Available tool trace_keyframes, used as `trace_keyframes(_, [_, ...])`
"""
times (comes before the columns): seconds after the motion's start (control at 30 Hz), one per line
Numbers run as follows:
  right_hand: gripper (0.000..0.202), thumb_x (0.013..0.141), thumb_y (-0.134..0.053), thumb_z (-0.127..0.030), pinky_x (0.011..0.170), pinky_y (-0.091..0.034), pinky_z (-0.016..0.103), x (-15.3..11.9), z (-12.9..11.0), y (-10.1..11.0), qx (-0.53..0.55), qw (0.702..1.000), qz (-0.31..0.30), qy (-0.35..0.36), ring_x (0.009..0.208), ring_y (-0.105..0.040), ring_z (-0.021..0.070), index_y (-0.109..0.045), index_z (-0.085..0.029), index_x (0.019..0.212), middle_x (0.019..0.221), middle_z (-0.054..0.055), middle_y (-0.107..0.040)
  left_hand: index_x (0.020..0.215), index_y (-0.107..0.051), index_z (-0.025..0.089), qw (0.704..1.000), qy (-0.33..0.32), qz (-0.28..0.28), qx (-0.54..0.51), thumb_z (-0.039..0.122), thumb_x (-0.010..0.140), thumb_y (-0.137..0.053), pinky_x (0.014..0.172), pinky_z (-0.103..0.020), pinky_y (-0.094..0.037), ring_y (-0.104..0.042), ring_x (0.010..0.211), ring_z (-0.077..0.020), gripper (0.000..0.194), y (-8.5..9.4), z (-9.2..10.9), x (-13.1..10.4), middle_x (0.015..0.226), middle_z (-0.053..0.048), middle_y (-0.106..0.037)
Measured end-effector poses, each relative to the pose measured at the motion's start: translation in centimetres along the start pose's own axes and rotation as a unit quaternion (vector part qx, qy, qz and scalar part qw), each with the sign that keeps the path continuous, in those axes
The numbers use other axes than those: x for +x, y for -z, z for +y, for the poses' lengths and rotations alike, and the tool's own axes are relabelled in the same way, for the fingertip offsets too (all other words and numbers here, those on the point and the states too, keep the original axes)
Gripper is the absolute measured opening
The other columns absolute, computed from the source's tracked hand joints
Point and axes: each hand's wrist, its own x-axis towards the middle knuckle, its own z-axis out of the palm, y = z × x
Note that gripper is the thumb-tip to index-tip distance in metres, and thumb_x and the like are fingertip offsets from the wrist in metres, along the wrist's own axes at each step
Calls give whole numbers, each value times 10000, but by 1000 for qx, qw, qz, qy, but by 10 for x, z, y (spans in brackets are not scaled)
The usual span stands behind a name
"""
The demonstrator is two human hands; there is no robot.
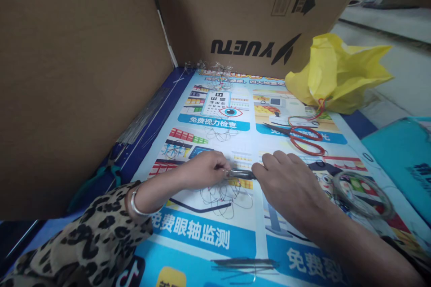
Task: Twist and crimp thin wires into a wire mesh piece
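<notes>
My right hand (286, 177) is wrapped round the handles of a pair of pliers (244, 174), whose metal jaws point left. The tips of the jaws meet the fingers of my left hand (210, 168), which are pinched together on a thin wire. Just below, a tangle of looped wire (224, 197) hangs or lies over the printed sheet; I cannot tell which. Between the jaws, the exact spot of the wire is too small to make out. Another wire flower shape (221, 133) lies farther back on the sheet.
Red-handled scissors (305, 136) and a coil of wire (363, 195) lie at right, near a yellow bag (333, 71) and a teal packet (404, 161). Straight wires (244, 263) lie in front. At left are teal-handled pliers (97, 181) and cardboard walls (84, 76).
</notes>
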Motion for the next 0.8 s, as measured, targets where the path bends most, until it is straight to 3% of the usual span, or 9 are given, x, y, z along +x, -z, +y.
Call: trace_keyframes(0.8, [121, 721, -522, -87, 533, -143, 315, 3, -14, 7, -43, 998, -19, -49, 617, -477, 211, -571, -194, 697, 642, 61, -557, 657, -571, 138, 996, 63, 38, -46, 138, 729, -466, 608, -221, -377, -510, 649, -111, 128, -5, 2, -1, 675, 5, -551])
